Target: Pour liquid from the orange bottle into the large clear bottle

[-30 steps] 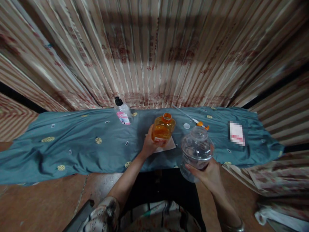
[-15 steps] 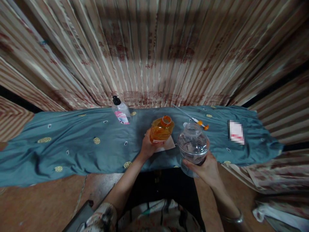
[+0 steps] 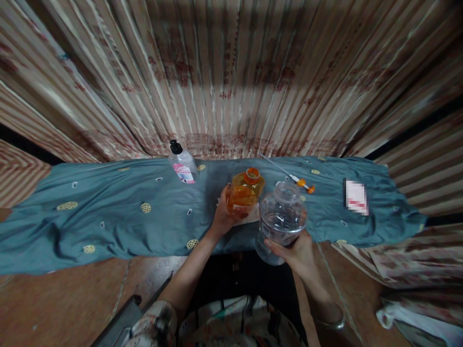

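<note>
My left hand [image 3: 223,214] is wrapped round an orange see-through bottle [image 3: 246,193] with an uncapped round neck. Its mouth faces up and a little away from me. In my right hand [image 3: 297,249] is a large clear plastic jar [image 3: 281,219], narrow at the waist and without a lid. I grip the jar round its lower part, thumb in front. The jar stands just right of the orange bottle, held over the near edge of the cloth. Beneath the bottle lies a pale flat sheet [image 3: 249,217], partly hidden.
A clear pump bottle [image 3: 183,166] with a black top and pink label stands at the back left. Behind the jar lies a thin tube with an orange-and-white pump head [image 3: 302,183]. A small blurred packet [image 3: 356,196] is at the right. Teal cloth [image 3: 119,217] covers the table; curtains [image 3: 217,72] hang behind.
The clear jar has moved left, closer to the orange bottle. The orange bottle has shifted slightly right and up in view. Both hands keep their hold.
</note>
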Tool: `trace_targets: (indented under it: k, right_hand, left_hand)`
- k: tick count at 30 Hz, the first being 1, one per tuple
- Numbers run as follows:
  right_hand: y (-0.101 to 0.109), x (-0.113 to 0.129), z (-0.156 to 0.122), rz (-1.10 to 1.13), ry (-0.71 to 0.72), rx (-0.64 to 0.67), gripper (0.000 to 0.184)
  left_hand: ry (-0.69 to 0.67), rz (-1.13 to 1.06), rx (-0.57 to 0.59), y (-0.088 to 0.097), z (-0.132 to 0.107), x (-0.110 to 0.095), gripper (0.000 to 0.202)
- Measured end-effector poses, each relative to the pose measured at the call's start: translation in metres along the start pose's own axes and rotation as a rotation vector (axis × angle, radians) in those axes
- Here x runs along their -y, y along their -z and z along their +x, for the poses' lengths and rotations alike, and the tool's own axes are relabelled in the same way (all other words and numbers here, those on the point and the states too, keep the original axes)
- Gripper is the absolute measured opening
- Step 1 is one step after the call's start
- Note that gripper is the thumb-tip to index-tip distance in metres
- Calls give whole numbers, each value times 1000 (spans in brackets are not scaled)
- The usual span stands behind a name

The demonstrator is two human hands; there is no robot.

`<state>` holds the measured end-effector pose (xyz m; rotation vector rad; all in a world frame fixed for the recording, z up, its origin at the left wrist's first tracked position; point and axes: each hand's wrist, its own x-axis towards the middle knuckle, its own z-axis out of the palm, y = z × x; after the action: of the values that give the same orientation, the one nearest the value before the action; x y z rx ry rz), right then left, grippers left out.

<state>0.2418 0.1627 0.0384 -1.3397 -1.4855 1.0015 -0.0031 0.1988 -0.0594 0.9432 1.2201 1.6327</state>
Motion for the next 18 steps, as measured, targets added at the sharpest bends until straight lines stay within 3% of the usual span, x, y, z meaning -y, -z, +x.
trace_targets:
  k: [4, 7, 11, 15, 18]
  right_hand:
    - [-1, 7, -1, 38, 19, 31, 62]
    - [-1, 15, -5, 90, 33, 66, 63]
    - [-9, 29, -14, 181, 11, 201, 55]
    - [-28, 48, -25, 356, -8, 328, 46]
    - [-46, 62, -32, 493, -32, 358, 39]
  left_hand:
    - [62, -55, -103, 13, -24, -6, 123]
    - [139, -145, -163, 26, -60, -11, 96]
    - [319, -322, -149, 38, -114, -18, 67]
    - [558, -546, -26, 33, -155, -25, 71]
    - [689, -674, 21, 23, -172, -28, 81]
